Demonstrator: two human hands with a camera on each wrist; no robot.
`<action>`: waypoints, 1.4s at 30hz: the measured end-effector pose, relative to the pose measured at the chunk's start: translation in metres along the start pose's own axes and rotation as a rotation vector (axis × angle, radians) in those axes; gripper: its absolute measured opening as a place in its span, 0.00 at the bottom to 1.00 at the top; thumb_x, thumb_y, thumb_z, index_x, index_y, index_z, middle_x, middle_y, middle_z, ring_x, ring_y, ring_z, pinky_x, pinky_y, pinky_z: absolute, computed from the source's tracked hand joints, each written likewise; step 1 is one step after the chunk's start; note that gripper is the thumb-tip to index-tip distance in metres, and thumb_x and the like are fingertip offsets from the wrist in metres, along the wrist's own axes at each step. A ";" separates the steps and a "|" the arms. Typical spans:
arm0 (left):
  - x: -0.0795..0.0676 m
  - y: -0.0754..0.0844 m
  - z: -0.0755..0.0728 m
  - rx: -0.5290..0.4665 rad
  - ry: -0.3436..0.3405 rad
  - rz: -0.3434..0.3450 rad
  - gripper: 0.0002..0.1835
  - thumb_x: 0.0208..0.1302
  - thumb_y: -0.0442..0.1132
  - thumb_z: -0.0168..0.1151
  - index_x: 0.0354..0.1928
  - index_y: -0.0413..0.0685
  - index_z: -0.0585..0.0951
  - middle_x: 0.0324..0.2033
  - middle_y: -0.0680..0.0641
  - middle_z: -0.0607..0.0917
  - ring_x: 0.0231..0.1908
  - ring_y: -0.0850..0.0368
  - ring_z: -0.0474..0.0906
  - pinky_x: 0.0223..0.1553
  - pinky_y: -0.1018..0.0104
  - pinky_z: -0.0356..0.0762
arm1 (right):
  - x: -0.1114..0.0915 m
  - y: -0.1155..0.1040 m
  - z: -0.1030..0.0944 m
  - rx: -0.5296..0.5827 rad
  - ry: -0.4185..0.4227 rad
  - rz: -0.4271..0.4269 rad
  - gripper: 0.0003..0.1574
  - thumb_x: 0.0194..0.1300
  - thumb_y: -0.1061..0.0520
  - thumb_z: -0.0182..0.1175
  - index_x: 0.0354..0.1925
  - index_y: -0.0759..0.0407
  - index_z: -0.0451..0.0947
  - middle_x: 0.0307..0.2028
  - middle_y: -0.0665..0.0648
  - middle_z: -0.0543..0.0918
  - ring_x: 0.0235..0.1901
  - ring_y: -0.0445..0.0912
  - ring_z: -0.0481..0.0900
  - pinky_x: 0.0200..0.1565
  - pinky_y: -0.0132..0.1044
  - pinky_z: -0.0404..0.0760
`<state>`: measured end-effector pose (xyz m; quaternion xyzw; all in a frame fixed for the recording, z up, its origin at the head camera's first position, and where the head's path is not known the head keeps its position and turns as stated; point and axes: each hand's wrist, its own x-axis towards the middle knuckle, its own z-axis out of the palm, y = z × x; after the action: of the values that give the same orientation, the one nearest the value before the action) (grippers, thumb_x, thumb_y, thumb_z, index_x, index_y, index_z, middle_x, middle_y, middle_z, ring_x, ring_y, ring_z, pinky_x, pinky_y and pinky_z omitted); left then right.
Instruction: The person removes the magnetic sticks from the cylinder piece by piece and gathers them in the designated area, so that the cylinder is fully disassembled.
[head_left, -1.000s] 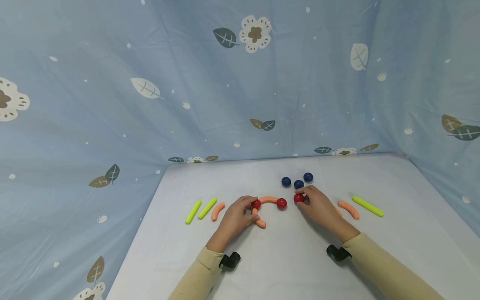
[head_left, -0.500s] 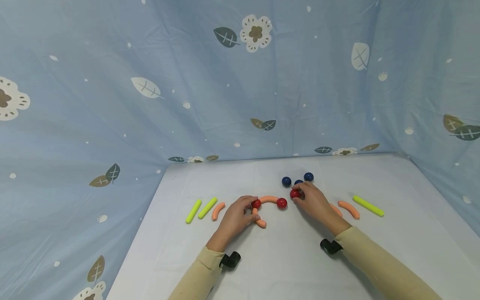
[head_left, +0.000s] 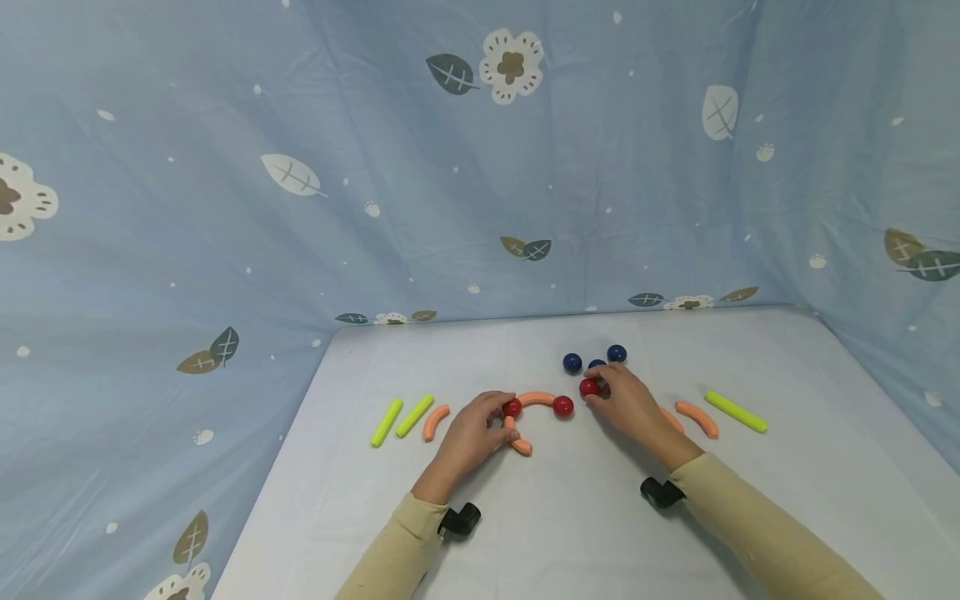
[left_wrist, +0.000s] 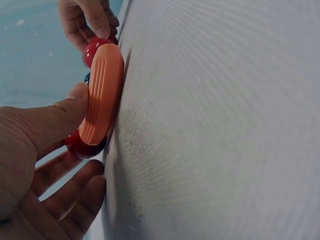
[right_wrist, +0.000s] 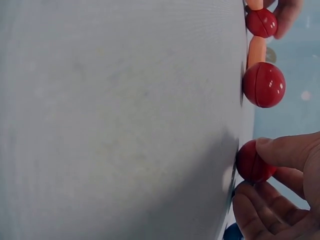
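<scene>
My left hand (head_left: 468, 429) holds a red ball (head_left: 512, 407) between its fingers and thumb. Its thumb presses a curved orange stick (left_wrist: 102, 95) joined to that ball. Another curved orange stick (head_left: 537, 399) runs from the held ball to a second red ball (head_left: 563, 407), forming a bent chain on the table. To the right, my right hand (head_left: 630, 408) pinches a separate red ball (right_wrist: 254, 162) between thumb and fingers, close over the table. Three dark blue balls, one of them (head_left: 572, 362) at the left, lie just beyond this hand, which partly covers the middle one.
On the white table (head_left: 555, 525), two yellow-green sticks (head_left: 415, 417) and a curved orange stick (head_left: 436, 423) lie left of the hands. Two more curved orange sticks (head_left: 697, 419) and a yellow-green stick (head_left: 737, 412) lie right. A patterned blue curtain (head_left: 420, 183) hangs behind.
Over the first half second, my right hand carried its red ball slightly left and toward the blue balls; it has since stayed put. My left hand has kept its place.
</scene>
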<state>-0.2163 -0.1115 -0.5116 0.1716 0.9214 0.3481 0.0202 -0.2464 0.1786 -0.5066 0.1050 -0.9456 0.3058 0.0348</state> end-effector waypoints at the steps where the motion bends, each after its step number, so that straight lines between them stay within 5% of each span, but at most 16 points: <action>1: 0.000 0.000 0.000 0.000 0.000 -0.001 0.33 0.61 0.47 0.75 0.68 0.57 0.77 0.65 0.55 0.77 0.49 0.57 0.79 0.49 0.60 0.80 | 0.000 0.000 0.000 0.002 0.003 0.004 0.27 0.63 0.59 0.71 0.59 0.63 0.79 0.52 0.63 0.78 0.45 0.53 0.80 0.48 0.49 0.84; 16: -0.002 0.001 0.001 -0.023 0.003 -0.001 0.32 0.62 0.46 0.75 0.68 0.55 0.77 0.64 0.53 0.77 0.52 0.55 0.80 0.52 0.57 0.80 | -0.011 -0.006 -0.007 0.004 0.052 0.022 0.25 0.64 0.59 0.70 0.58 0.62 0.80 0.53 0.61 0.77 0.46 0.53 0.80 0.46 0.48 0.85; 30: -0.010 0.005 0.002 0.047 0.069 0.032 0.23 0.66 0.45 0.71 0.62 0.53 0.81 0.55 0.53 0.83 0.47 0.59 0.81 0.50 0.63 0.82 | -0.033 -0.027 -0.003 0.053 0.073 -0.115 0.19 0.63 0.60 0.71 0.53 0.59 0.82 0.46 0.55 0.82 0.44 0.51 0.82 0.47 0.49 0.84; 42: -0.004 -0.002 0.000 -0.054 0.062 0.055 0.19 0.68 0.40 0.69 0.60 0.53 0.83 0.54 0.51 0.84 0.48 0.58 0.83 0.48 0.64 0.83 | -0.046 -0.047 0.015 0.129 -0.081 -0.236 0.20 0.64 0.59 0.71 0.53 0.56 0.82 0.45 0.52 0.84 0.44 0.47 0.82 0.49 0.46 0.84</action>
<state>-0.2132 -0.1140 -0.5135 0.1855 0.9068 0.3783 -0.0136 -0.1914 0.1402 -0.4980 0.2300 -0.9057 0.3553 0.0254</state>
